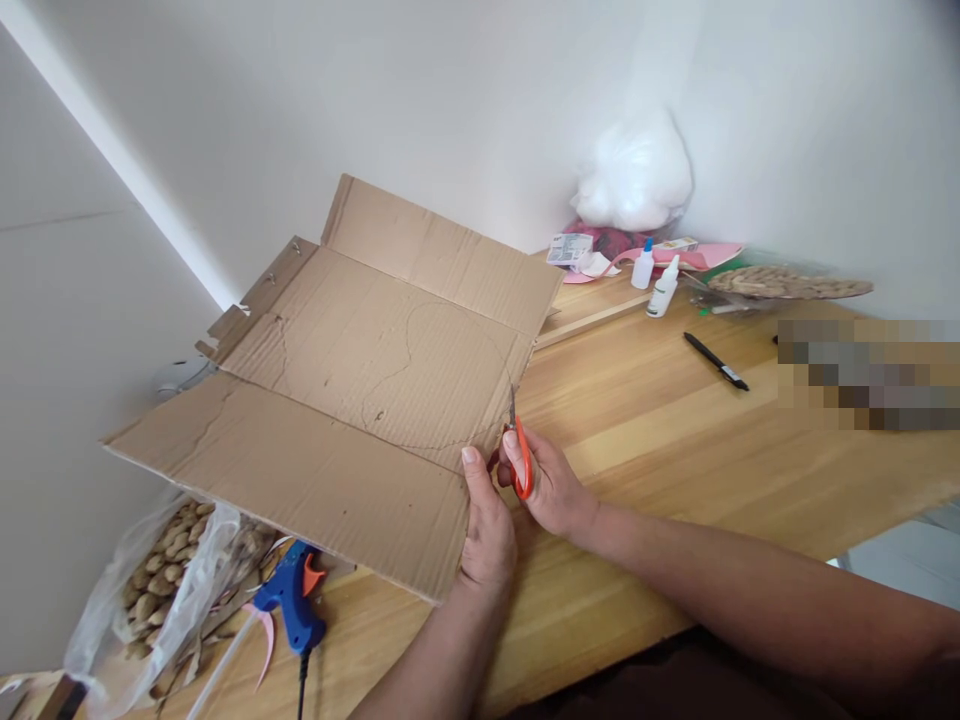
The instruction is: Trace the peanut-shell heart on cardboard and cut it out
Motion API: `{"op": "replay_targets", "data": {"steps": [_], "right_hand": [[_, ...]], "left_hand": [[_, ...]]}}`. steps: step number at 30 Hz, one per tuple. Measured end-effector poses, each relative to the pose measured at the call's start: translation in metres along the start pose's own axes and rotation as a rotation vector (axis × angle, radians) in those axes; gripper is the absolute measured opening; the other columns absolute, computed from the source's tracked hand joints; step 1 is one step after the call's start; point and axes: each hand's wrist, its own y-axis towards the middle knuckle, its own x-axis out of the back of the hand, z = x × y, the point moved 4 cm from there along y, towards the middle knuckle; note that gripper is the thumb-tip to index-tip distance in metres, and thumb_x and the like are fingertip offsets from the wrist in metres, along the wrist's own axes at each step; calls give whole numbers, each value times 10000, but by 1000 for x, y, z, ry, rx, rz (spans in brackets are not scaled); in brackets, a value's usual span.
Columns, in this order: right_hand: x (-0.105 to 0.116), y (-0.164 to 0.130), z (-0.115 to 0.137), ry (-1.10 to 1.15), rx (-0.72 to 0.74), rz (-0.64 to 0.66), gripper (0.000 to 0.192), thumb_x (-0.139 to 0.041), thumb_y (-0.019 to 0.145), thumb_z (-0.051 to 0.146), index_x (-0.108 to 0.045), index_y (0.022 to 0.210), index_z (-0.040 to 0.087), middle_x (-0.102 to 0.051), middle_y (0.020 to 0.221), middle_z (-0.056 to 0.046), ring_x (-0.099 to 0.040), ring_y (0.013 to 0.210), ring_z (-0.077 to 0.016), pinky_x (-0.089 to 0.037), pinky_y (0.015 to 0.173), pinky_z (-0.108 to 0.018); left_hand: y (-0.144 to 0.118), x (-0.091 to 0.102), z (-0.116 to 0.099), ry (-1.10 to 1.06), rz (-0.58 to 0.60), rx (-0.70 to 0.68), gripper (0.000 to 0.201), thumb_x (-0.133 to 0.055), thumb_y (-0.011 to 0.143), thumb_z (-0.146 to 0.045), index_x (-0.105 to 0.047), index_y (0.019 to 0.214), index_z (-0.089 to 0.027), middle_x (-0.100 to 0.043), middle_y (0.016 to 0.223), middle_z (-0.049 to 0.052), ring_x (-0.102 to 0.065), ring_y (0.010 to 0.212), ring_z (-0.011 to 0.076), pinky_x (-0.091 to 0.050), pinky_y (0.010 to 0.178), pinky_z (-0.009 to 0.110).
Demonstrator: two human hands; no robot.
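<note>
On the surface (675,420) lies the cardboard (337,390), my left hand (486,530) pinching its near edge. My right hand (551,485) grips the scissors (519,455), blades at the edge; I judge the pencilled outline barely cut.

Wooden table (675,420) against plain white wall (450,90) (daylit)

Both forearms reach in from the bottom of the frame toward its centre. The left hand (487,535) pinches with thumb on top. Just beside it, the right hand (547,485) is closed, fingers curled.
</note>
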Motion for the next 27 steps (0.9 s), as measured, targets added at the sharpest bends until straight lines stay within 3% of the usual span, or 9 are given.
{"op": "replay_targets", "data": {"steps": [5,11,16,20,27], "right_hand": [[0,0,0,-17,5,-26,442,-410,978,594,-518,803,203,-527,654,11,-507,605,-131,-423,580,-269],[-2,2,0,108,4,-19,417,-441,972,581,-493,800,205,-515,681,14,-508,626,-130,-448,602,-270],[1,4,9,61,4,-3,454,-399,984,589,-515,792,194,-526,681,12,-477,590,-116,-420,572,-260],[4,3,16,59,-10,12,489,-379,979,614,-513,762,196,-507,669,15,-478,594,-118,-418,575,-263],[5,0,6,99,-77,-9,487,-383,953,664,-501,817,212,-509,611,34,-446,506,-108,-372,498,-256]], "left_hand": [[-1,-5,-2,-54,16,33,654,-354,922,-691,-658,1258,-220,-694,1247,103,-533,1317,293,-429,1110,409],[-1,-2,1,-32,-32,13,637,-396,919,-673,-634,1286,-210,-661,1303,100,-480,1363,283,-376,1149,419],[0,-1,1,-16,-42,-7,637,-351,931,-673,-644,1239,-199,-671,1259,117,-467,1362,289,-377,1137,437],[-1,-2,-3,17,-12,-11,611,-354,922,-684,-676,1161,-223,-703,1164,109,-543,1273,302,-424,1089,429],[-1,-4,-2,57,-12,4,601,-328,912,-704,-683,1126,-268,-718,1127,84,-603,1180,304,-484,1007,421]]}}
